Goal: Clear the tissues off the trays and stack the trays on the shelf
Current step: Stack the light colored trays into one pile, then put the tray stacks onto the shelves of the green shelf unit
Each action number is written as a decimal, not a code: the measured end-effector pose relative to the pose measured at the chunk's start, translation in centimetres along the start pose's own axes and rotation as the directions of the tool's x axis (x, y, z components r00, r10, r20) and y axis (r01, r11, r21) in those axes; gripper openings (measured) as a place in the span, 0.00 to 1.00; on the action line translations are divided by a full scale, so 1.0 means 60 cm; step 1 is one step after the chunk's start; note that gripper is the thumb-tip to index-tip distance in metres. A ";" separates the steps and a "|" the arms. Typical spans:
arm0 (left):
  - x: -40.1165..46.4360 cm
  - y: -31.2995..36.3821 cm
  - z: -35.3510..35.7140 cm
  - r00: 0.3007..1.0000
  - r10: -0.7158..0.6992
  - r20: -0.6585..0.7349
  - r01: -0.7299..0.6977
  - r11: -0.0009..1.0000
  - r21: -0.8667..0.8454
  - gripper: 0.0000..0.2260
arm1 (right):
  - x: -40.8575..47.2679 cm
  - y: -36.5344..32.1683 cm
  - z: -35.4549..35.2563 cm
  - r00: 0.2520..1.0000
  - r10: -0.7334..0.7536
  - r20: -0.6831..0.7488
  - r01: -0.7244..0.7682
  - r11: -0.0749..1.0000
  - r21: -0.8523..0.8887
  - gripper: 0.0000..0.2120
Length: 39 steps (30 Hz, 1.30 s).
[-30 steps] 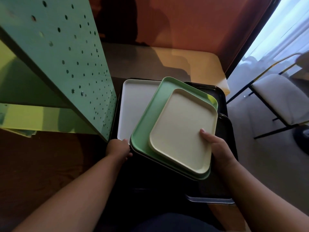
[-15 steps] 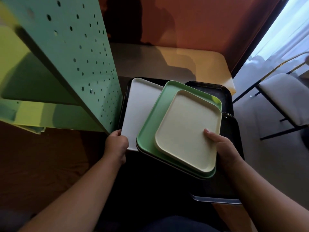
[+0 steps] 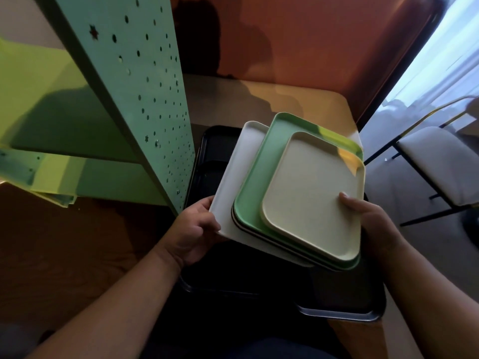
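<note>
Trays [image 3: 298, 193] stacked mid frame, above dark trays [image 3: 337, 299] on table. Left hand [image 3: 193, 229] fingers curl on white tray's corner; right hand [image 3: 368, 216] thumb on top, fingers hidden. Look stiff, smooth, slippery; hold opposite edges level.

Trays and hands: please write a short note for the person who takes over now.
Left hand grips the white tray at its near corner. Right hand grips the cream tray, thumb on top, with the green tray under it. Black trays lie on the table below. No tissues visible on the trays. Left to do: stack everything on the green shelf.
</note>
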<state>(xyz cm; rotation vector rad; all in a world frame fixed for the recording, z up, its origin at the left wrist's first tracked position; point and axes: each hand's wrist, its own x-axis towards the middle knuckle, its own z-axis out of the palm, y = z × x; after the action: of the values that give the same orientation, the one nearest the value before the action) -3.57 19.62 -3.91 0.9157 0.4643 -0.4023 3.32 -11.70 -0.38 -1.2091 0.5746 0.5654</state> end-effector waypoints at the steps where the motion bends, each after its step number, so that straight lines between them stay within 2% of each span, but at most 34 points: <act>1: -0.001 0.003 0.006 0.999 -0.012 0.039 0.012 1.000 0.001 0.32 | -0.003 -0.001 0.000 1.000 0.007 0.013 -0.007 1.000 -0.002 0.17; 4: -0.002 0.012 0.007 0.982 -0.062 0.178 0.076 0.994 -0.074 0.32 | -0.011 0.000 0.005 0.999 0.015 0.039 -0.014 1.000 -0.014 0.20; 6: 0.000 0.022 0.000 0.961 -0.090 0.262 0.128 0.983 -0.131 0.32 | -0.016 0.001 0.009 0.999 0.008 0.041 -0.007 1.000 -0.006 0.18; 8: 0.001 0.031 0.000 0.937 -0.139 0.320 0.170 0.983 -0.072 0.27 | -0.018 0.007 0.014 0.999 -0.049 0.020 0.049 0.999 -0.003 0.17; 10: 0.001 0.038 0.017 0.935 -0.173 0.310 0.173 0.984 0.028 0.19 | -0.019 0.011 0.019 0.992 -0.122 0.007 0.122 0.992 -0.021 0.18; 14: -0.001 0.043 0.062 0.974 -0.159 0.161 0.136 0.981 0.140 0.25 | -0.032 -0.002 0.029 0.978 -0.207 0.029 0.209 0.971 -0.114 0.16; 17: -0.011 0.053 0.079 0.988 -0.084 0.132 0.065 0.988 0.140 0.24 | -0.045 -0.025 0.034 0.957 -0.279 0.081 0.287 0.951 -0.117 0.18; 19: -0.017 0.065 0.087 0.991 -0.037 0.128 0.017 0.988 0.151 0.26 | -0.051 -0.043 0.039 0.929 -0.346 0.132 0.360 0.927 -0.108 0.20; 21: -0.028 0.082 0.098 0.989 0.006 0.145 -0.028 0.988 0.154 0.27 | -0.057 -0.065 0.045 0.879 -0.432 0.201 0.456 0.885 -0.092 0.27; 23: -0.041 0.103 0.112 0.982 0.032 0.188 -0.054 0.992 0.117 0.23 | -0.065 -0.091 0.053 0.833 -0.500 0.237 0.533 0.840 -0.099 0.32; 24: -0.048 0.113 0.120 0.975 0.035 0.217 -0.058 0.994 0.098 0.21 | -0.071 -0.104 0.058 0.822 -0.514 0.246 0.550 0.828 -0.109 0.31; 26: -0.058 0.130 0.134 0.965 0.065 0.255 -0.089 0.992 0.084 0.18 | -0.080 -0.123 0.068 0.822 -0.517 0.238 0.554 0.823 -0.126 0.28; 29: -0.066 0.149 0.155 0.962 0.118 0.247 -0.150 0.981 0.119 0.18 | -0.082 -0.148 0.075 0.852 -0.472 0.228 0.500 0.862 -0.084 0.25; 32: -0.073 0.170 0.184 0.945 0.203 0.256 -0.235 0.967 0.099 0.19 | -0.096 -0.188 0.080 0.868 -0.406 0.285 0.432 0.901 -0.032 0.14; 34: -0.078 0.185 0.204 0.937 0.242 0.252 -0.264 0.963 0.058 0.21 | -0.115 -0.214 0.083 0.875 -0.364 0.319 0.378 0.926 0.019 0.16; 37: -0.091 0.212 0.241 0.915 0.291 0.281 -0.312 0.950 0.030 0.22 | -0.147 -0.248 0.092 0.856 -0.385 0.346 0.365 0.923 0.124 0.23; 39: -0.106 0.232 0.268 0.905 0.320 0.281 -0.340 0.940 0.024 0.21 | -0.170 -0.270 0.099 0.841 -0.419 0.341 0.395 0.908 0.142 0.20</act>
<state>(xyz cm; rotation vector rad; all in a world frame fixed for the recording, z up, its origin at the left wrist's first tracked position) 1.71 14.81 17.10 0.9722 0.0356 -0.2296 7.49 -11.07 19.20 -1.0856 0.0101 0.3871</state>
